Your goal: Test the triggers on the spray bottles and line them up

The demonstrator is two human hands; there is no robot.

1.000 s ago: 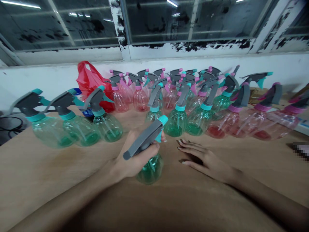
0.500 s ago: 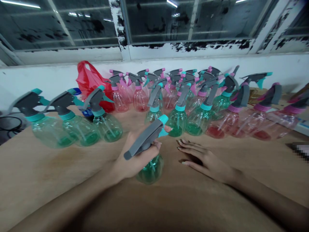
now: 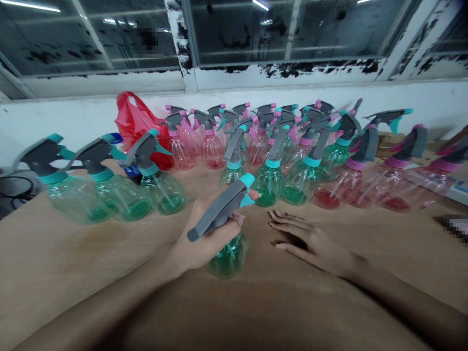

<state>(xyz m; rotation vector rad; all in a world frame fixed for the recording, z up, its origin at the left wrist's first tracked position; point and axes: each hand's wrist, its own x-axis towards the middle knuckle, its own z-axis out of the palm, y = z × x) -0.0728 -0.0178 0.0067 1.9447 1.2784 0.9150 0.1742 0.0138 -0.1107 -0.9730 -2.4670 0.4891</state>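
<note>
My left hand (image 3: 208, 239) is wrapped round the neck of a green spray bottle (image 3: 228, 258) with a grey trigger head and turquoise nozzle. The bottle stands upright on the wooden table (image 3: 256, 302), and my fingers hide its collar. To its right, my right hand (image 3: 307, 239) rests on the tabletop with its fingers stretched out, holding nothing. Just beyond my hands stand green spray bottles (image 3: 268, 183) with turquoise collars. Beside these are pink spray bottles (image 3: 336, 185) with pink collars.
Three green spray bottles (image 3: 126, 195) stand at the left. More pink bottles (image 3: 183, 151) crowd the back near a red plastic bag (image 3: 137, 119). Black cables (image 3: 16, 190) lie at the far left. A dark object, partly pixelated (image 3: 458, 226), lies at the right edge. Windows (image 3: 241, 34) run behind.
</note>
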